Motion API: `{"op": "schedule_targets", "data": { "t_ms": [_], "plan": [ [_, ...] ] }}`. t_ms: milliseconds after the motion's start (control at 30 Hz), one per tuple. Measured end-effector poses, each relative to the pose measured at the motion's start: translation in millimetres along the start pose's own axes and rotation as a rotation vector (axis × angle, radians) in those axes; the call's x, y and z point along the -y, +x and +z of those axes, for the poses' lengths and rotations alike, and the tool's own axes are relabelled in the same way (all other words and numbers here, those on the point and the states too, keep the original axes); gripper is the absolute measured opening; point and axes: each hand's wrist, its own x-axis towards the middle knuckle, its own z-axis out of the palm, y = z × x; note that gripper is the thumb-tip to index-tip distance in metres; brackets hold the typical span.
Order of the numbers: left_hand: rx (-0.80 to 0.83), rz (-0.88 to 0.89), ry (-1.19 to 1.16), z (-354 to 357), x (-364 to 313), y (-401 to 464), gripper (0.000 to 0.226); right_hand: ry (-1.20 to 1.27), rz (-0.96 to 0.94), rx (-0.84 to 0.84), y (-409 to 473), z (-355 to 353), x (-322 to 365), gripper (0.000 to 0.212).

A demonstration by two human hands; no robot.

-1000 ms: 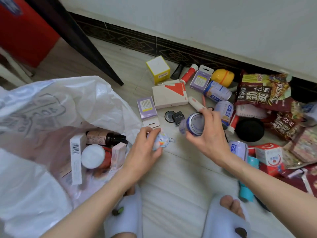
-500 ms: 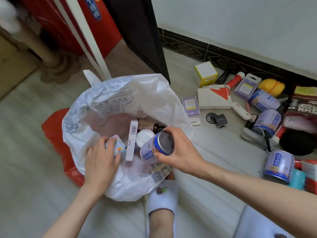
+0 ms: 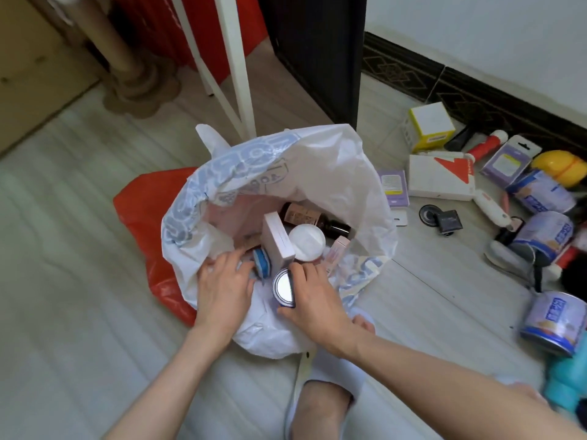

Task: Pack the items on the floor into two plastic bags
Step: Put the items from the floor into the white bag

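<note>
While the right hand point(image 3: 313, 296) grips a silver-ended, blue-rimmed can point(image 3: 283, 288) inside the white bag point(image 3: 320, 173), the left hand point(image 3: 224, 281) rests spread at its nine-o'clock rim; bare floor point(image 3: 79, 281) lies further that way.

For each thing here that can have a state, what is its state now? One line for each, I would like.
White plastic bag: mouth open, standing on the floor, partly filled.
Red plastic bag: lying flat under the white one.
Can: gripped on its side, inside the bag mouth.
Right hand: grips the can.
Left hand: in the bag, fingers relaxed, no clear grip.
Brown bottle: capped, lying in the bag.
Yellow box: closed, on the floor.
</note>
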Motion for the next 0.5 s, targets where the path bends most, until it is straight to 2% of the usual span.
{"op": "schedule_targets", "data": {
  "t_ms": [67, 167, 267, 333, 400, 467, 500],
  "plan": [
    [-0.002, -0.013, -0.011, 1.2, -0.2, -2.4, 0.028, -0.055, -0.046, 0.031, 0.4, 6.1, -2.9, 0.048],
    [-0.054, -0.027, -0.081, -1.0, -2.1, -5.5, 0.012, -0.007, -0.084, 0.138, -2.2, 6.8, -6.4, 0.048],
    [-0.2, 0.015, -0.216, -16.1, -8.3, -9.5, 0.024, 0.078, -0.115, 0.174, -5.1, -8.8, -8.3, 0.044],
    [-0.386, 0.08, -0.245, -32.3, -13.2, -10.9, 0.023, 0.099, -0.131, 0.061, -3.1, -33.8, -10.9, 0.034],
    [-0.561, 0.11, -0.176, -50.6, -16.7, -7.6, 0.025, 0.03, -0.13, -0.192, 8.7, -65.9, -20.2, 0.027],
    [-0.661, 0.079, -0.129, -65.6, -17.6, 4.9, 0.03, -0.053, -0.006, -0.417, 29.4, -99.4, -37.8, 0.024],
    [-0.659, 0.049, -0.122, -71.9, -17.8, 15.0, 0.035, -0.09, 0.104, -0.456, 41.4, -114.1, -46.7, 0.035]
  ]
}}
